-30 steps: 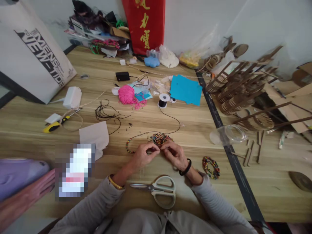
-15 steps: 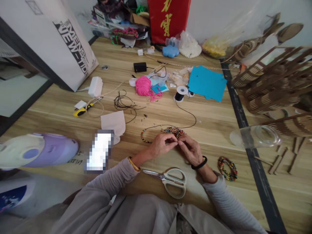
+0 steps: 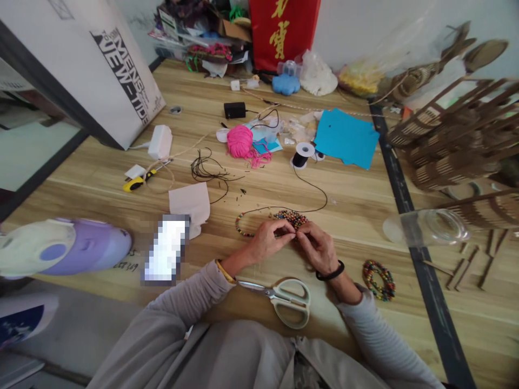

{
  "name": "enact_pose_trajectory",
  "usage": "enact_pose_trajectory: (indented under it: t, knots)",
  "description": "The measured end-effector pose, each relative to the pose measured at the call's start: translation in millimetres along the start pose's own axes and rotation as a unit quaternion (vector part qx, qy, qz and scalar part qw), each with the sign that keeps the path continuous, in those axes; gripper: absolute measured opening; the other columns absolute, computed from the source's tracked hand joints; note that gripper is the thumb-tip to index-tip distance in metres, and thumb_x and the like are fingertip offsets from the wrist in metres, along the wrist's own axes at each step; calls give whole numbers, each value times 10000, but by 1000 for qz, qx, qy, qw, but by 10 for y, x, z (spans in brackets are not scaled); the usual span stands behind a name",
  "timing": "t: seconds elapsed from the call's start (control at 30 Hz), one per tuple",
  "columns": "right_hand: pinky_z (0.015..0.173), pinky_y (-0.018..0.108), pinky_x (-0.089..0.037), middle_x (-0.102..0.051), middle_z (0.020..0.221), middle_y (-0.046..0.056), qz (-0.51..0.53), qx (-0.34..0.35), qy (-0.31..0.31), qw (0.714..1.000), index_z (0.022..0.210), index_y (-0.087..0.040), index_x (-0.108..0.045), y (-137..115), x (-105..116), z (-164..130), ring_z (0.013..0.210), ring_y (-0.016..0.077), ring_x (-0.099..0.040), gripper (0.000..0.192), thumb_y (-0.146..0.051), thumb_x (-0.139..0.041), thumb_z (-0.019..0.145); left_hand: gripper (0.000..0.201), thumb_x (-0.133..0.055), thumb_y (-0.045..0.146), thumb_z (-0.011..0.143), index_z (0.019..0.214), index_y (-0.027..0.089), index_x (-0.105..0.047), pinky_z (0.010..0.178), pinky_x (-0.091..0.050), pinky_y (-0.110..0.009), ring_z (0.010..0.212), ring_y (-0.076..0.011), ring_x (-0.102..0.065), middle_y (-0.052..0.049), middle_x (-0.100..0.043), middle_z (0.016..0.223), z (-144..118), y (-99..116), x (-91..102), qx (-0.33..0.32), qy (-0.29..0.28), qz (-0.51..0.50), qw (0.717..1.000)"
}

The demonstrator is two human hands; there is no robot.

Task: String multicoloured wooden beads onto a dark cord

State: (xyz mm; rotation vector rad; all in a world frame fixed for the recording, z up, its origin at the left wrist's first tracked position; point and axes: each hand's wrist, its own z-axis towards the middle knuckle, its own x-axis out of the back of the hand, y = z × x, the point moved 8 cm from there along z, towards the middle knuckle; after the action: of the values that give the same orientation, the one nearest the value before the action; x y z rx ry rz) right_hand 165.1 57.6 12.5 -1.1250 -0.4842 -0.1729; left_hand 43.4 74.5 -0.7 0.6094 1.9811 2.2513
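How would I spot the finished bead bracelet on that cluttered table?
Start at the wooden table and find the person's right hand. Just to its right, beside the wrist, lies a closed ring of many-coloured beads, the bracelet. Unlike the loose bead pile beyond the hands, it lies alone, with no cord attached.

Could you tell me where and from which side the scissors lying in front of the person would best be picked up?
Probably by the pale looped handles, coming from above on the right side. The scissors lie flat and closed on the wooden table, blades pointing left toward the left hand's sleeve, so the handles sit free just below the right hand.
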Motion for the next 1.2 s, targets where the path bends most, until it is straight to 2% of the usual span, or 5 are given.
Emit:
enact_pose_trajectory:
  t: [0.53, 1.2]
  knots:
    - [648, 309, -456, -602, 744, 49, -20, 15, -22, 999, 830, -200, -580, 5, -40, -49, 700, 173, -562, 151, -281, -492, 923, 60, -642, 195, 781, 760, 141, -662, 681, -482, -241, 691, -137, -608, -34, -688, 741, -49, 0, 21, -19, 1, 14, 1000]
    - [663, 315, -461, -601, 761, 54, -15, 14, -13, 1000, 826, -201, -581, 6, -30, -46, 708, 175, -567, 142, -276, -502, 915, 32, -629, 157, 775, 767, 136, -652, 674, -490, -232, 686, -132, -615, -38, -688, 747, -44, 17, -2, -13, -5, 7, 1000]
